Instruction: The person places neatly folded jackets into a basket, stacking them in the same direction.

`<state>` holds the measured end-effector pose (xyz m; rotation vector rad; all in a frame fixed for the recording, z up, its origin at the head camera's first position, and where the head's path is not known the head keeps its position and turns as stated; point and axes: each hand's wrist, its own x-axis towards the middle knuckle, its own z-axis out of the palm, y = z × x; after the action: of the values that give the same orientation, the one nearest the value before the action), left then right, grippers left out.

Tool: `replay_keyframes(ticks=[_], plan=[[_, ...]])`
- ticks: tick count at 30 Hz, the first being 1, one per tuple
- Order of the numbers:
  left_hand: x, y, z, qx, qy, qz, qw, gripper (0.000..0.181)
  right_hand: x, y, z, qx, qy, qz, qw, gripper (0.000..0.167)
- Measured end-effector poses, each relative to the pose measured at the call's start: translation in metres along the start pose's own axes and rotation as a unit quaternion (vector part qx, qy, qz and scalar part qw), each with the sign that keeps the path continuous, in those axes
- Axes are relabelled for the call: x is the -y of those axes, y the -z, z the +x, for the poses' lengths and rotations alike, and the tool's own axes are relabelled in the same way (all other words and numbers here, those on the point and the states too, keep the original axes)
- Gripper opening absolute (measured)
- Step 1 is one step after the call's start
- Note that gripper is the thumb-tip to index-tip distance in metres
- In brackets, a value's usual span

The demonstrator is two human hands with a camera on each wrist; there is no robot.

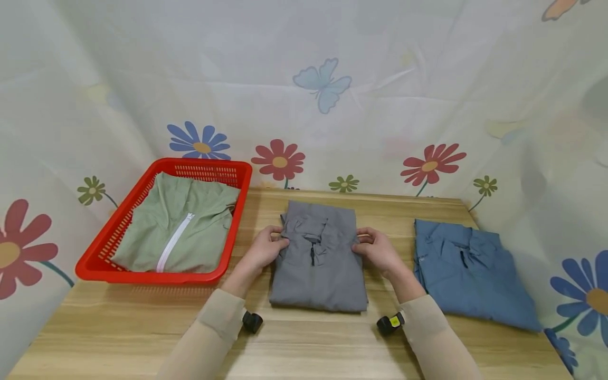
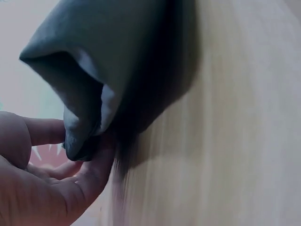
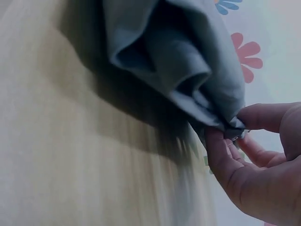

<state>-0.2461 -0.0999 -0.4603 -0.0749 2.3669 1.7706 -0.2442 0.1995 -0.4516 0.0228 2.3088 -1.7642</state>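
Note:
A folded grey jacket (image 1: 328, 279) with a dark zipper at its collar is in the middle of the table in the head view. My left hand (image 1: 268, 246) pinches its left edge between thumb and fingers. On the opposite edge my right hand (image 1: 379, 249) pinches the cloth the same way. In the left wrist view the thumb and fingers of the left hand (image 2: 51, 183) grip a folded layer of the jacket (image 2: 94, 42). The right wrist view has the right hand (image 3: 258, 165) gripping bunched layers of the jacket (image 3: 183, 61), with wood below.
A red plastic basket (image 1: 246, 184) at the left holds a folded green jacket (image 1: 190, 232) with a white zipper. At the right lies a folded blue jacket (image 1: 470, 279). Behind the wooden table (image 1: 304, 343) hangs a flower-printed cloth (image 1: 370, 126).

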Motion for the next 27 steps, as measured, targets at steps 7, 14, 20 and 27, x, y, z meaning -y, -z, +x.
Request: replay_keyframes(ticks=[7,14,20,27], plan=[[-0.004,-0.001,-0.002,-0.011,0.0,-0.018,0.9998,0.039,0.005,0.002,-0.002,0.012,0.006,0.041,0.9991,0.05],[-0.014,-0.002,-0.006,-0.017,-0.004,-0.02,0.9996,0.042,0.015,0.003,-0.005,0.007,0.019,0.044,0.9988,0.054],[-0.02,-0.001,-0.007,-0.031,-0.013,-0.015,0.9993,0.042,0.021,0.003,-0.008,0.004,0.037,0.035,0.9987,0.052],[-0.032,0.007,-0.014,-0.03,-0.034,-0.009,0.9989,0.043,0.032,0.002,-0.013,0.015,0.062,0.03,0.9975,0.053]])
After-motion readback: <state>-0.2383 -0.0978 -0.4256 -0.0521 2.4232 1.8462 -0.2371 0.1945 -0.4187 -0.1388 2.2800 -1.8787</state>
